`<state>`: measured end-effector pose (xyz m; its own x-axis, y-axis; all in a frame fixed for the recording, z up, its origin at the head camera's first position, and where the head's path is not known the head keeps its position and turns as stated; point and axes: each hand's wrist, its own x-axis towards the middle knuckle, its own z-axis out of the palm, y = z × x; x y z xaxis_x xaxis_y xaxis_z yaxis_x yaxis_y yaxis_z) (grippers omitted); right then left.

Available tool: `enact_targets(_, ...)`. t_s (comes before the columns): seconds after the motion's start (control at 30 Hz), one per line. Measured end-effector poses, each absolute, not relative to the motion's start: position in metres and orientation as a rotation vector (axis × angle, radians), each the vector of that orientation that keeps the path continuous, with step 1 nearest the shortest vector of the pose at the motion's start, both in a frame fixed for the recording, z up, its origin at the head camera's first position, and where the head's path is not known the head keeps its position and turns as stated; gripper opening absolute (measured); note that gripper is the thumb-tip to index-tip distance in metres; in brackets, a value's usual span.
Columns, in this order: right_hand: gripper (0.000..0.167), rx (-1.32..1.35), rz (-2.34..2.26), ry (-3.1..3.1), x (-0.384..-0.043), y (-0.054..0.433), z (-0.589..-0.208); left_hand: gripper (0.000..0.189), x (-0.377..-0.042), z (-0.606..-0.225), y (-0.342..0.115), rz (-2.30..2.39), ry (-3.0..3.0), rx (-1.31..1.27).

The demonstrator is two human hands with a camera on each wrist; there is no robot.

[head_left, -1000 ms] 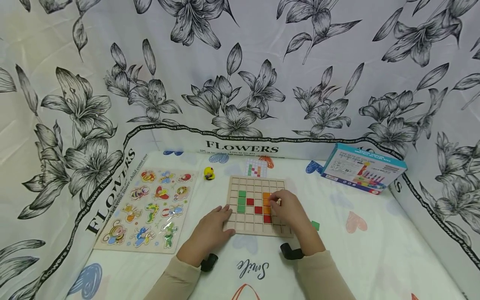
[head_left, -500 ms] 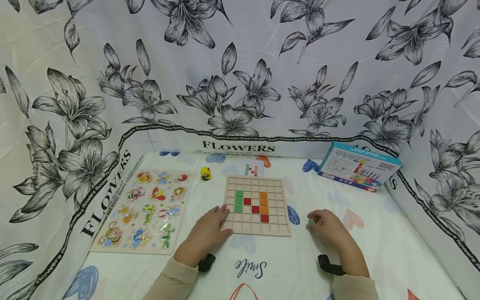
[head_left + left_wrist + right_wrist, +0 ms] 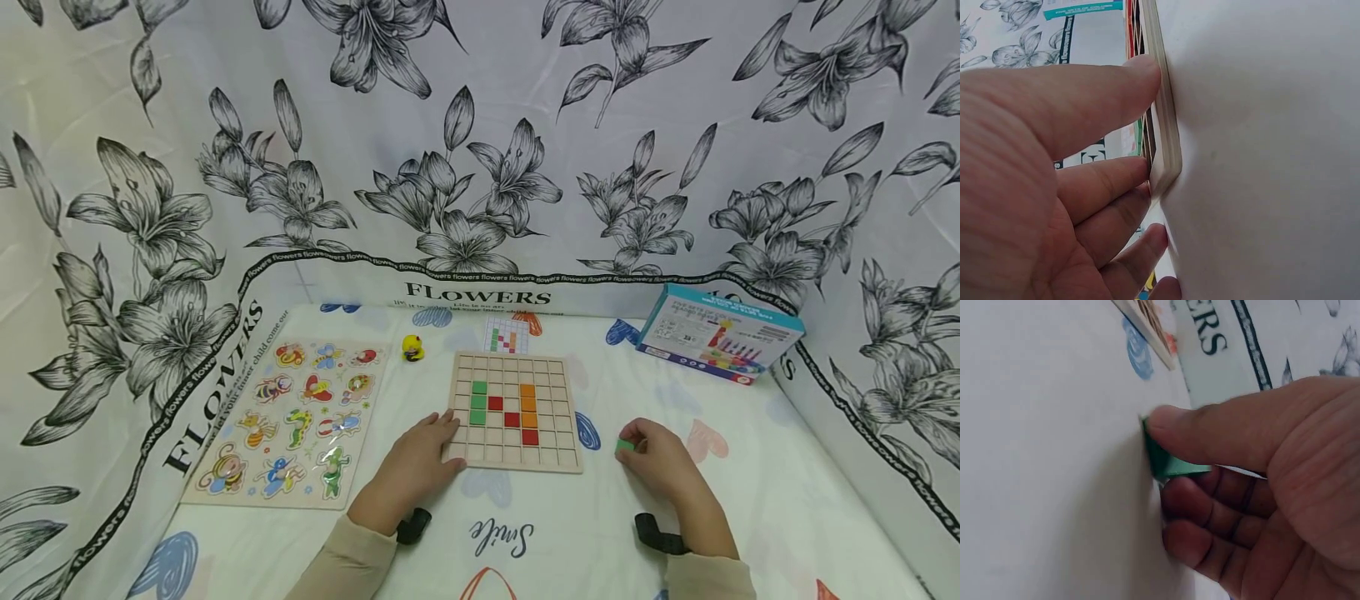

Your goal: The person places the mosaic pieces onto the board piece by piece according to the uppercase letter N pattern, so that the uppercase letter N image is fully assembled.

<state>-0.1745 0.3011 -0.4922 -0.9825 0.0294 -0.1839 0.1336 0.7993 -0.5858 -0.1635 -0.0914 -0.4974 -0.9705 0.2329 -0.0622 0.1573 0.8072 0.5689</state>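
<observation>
A wooden grid board (image 3: pixel 551 367) lies on the cloth in the head view. In its cells sit green tiles (image 3: pixel 478 403), red tiles (image 3: pixel 512 420) and orange tiles (image 3: pixel 528 405). My left hand (image 3: pixel 416 454) rests at the board's front left corner; in the left wrist view its thumb (image 3: pixel 1141 75) touches one edge and its fingertips (image 3: pixel 1138 169) meet the corner. To the right of the board, my right hand (image 3: pixel 660 454) pinches a green square tile (image 3: pixel 1179 467) between thumb and fingers, down at the cloth.
A small pattern card (image 3: pixel 507 335) lies behind the board, with a yellow duck toy (image 3: pixel 412 347) to its left. At left is an insect picture puzzle (image 3: pixel 300 450). A blue-topped box (image 3: pixel 720 337) stands at back right. Flowered cloth (image 3: pixel 465 167) walls the back and sides.
My right hand has moved from the orange tiles on the board to the right, where it now pinches the loose green tile. My left hand has stayed at the board's corner.
</observation>
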Motion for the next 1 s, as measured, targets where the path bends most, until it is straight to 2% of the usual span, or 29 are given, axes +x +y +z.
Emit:
enact_targets(0.23,0.008,0.03,-1.033,2.885,-0.178,0.257,-0.482,0.069,-0.164,-0.498,-0.091,0.874,2.857,0.308)
enact_targets(0.47,0.011,-0.209,-1.143,2.862,-0.191,0.19,-0.468,0.069,-0.164,-0.496,-0.09,0.892,2.848,0.3)
enact_targets(0.67,0.008,-0.46,-1.101,2.823,-0.205,0.14,-0.477,0.068,-0.166,-0.5,-0.09,0.885,2.847,0.327)
enact_targets(1.0,0.004,-0.546,-0.939,2.855,-0.217,0.109,-0.49,0.069,-0.167,-0.5,-0.092,0.856,2.869,0.335)
